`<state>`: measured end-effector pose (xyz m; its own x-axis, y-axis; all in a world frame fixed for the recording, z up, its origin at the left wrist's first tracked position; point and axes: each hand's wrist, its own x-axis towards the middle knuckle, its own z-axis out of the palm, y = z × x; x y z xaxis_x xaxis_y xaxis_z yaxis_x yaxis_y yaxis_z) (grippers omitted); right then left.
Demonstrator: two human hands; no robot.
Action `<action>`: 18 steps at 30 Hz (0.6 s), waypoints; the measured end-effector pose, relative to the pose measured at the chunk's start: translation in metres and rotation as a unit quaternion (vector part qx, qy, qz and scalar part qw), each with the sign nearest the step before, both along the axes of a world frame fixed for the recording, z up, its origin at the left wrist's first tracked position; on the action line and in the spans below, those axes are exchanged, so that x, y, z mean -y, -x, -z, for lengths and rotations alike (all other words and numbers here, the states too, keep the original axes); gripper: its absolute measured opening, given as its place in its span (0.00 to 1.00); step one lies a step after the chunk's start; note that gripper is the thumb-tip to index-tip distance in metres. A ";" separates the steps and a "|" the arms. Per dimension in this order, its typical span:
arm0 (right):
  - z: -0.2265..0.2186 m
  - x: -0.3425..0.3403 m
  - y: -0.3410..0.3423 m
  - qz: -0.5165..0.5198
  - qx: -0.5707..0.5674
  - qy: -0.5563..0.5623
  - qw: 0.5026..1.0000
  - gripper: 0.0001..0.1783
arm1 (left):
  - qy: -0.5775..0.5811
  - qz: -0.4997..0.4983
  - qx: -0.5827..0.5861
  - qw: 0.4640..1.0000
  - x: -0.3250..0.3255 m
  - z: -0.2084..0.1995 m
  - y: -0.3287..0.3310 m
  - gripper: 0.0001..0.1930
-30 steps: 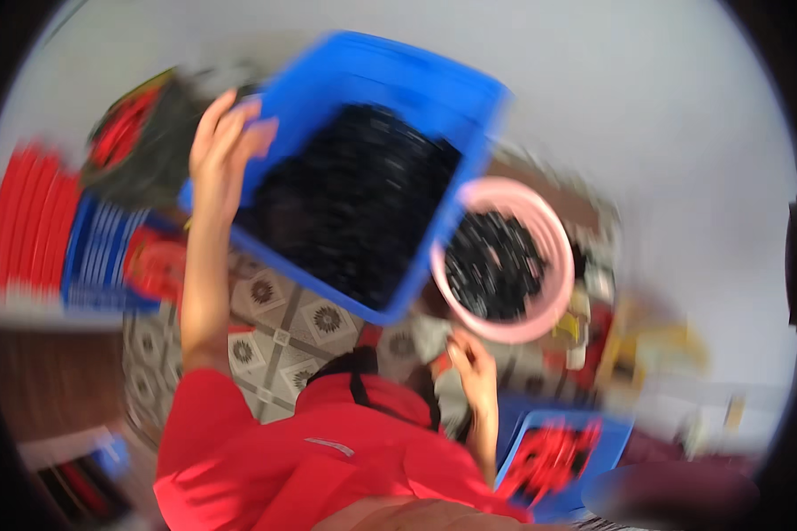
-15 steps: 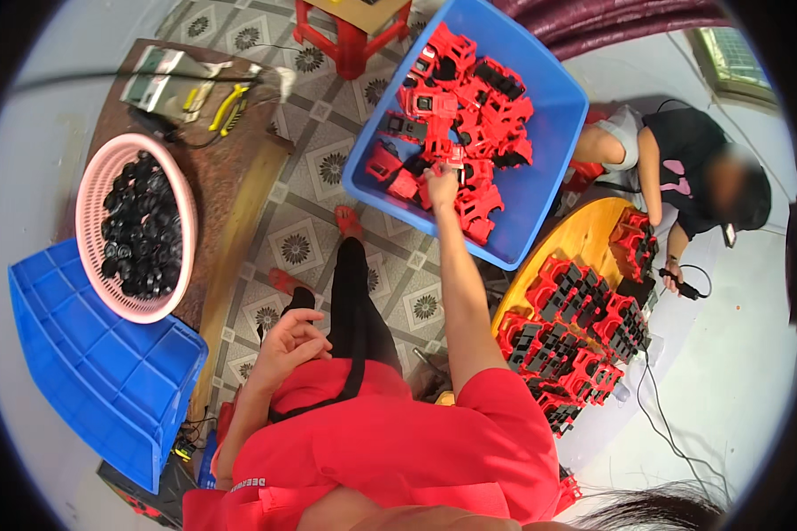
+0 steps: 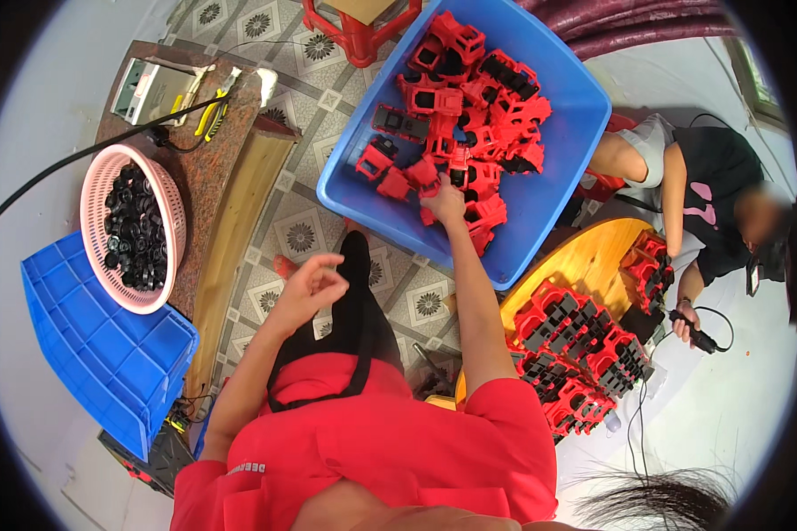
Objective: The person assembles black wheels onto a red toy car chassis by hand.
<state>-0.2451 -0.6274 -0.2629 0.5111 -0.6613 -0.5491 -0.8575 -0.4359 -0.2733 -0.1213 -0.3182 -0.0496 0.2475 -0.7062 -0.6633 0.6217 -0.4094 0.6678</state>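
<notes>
Red toy-vehicle pieces (image 3: 434, 100) lie heaped in the blue bin (image 3: 571, 115), where my right hand (image 3: 445, 203) reaches in, fingers bent at one of them; from this far off I cannot tell whether they grip it. My left hand (image 3: 314, 288) hangs outside the bin, fingers loosely curled around nothing. I'd judge the work partway: red-and-black units (image 3: 576, 332) stand close together on the yellow table (image 3: 593, 252), while the bin's jumble seems left to handle. How much remains overall, I can't say. Pale lettering (image 3: 246, 468) marks the red shirt (image 3: 372, 442); I can read no writing on the pieces.
</notes>
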 end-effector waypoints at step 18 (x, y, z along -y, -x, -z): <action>-0.314 -0.191 -0.101 -0.592 0.466 -0.170 0.635 0.15 | 0.194 -0.322 -0.248 0.893 -0.072 0.006 -0.041 0.33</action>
